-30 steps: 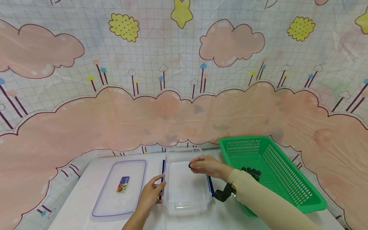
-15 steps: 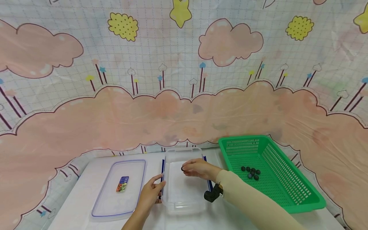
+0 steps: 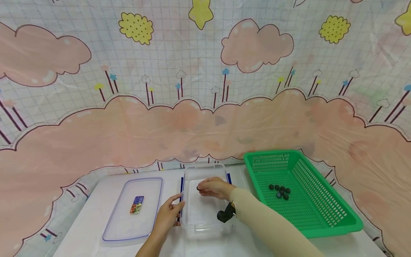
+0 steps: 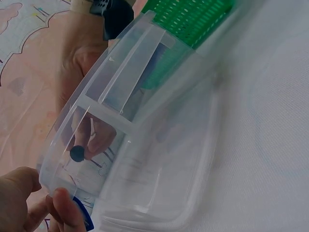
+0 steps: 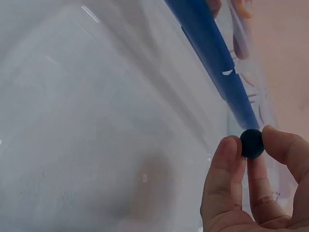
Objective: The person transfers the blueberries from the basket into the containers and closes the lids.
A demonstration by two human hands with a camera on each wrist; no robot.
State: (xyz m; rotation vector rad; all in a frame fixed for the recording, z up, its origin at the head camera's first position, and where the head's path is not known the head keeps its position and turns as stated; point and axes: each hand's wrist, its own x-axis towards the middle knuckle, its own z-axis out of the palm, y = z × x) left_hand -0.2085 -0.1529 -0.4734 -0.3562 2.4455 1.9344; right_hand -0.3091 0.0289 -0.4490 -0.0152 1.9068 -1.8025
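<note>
My right hand (image 3: 214, 188) is over the clear plastic box (image 3: 200, 227) and pinches a blueberry (image 5: 252, 143) between thumb and fingertips. The berry is small, round and dark blue; below it in the right wrist view lies the bare floor of the box. On the box's left side my left hand (image 3: 167, 214) grips the wall by the blue latch (image 4: 83, 212), thumb and fingers on either side. Through the clear wall, the left wrist view shows the berry in the right fingers. Several more blueberries (image 3: 285, 196) lie together in the green basket (image 3: 318, 185).
The box's clear lid (image 3: 128, 228), with a blue seal, lies flat to the left and bears a coloured label (image 3: 137, 205). The green basket stands at the right, close to the box. A patterned cloth (image 3: 205, 135) rises behind the white table (image 3: 86, 217).
My right hand has moved left across the box with the blueberry in its fingertips. The berries in the basket came into fuller view. My left hand has stayed on the box.
</note>
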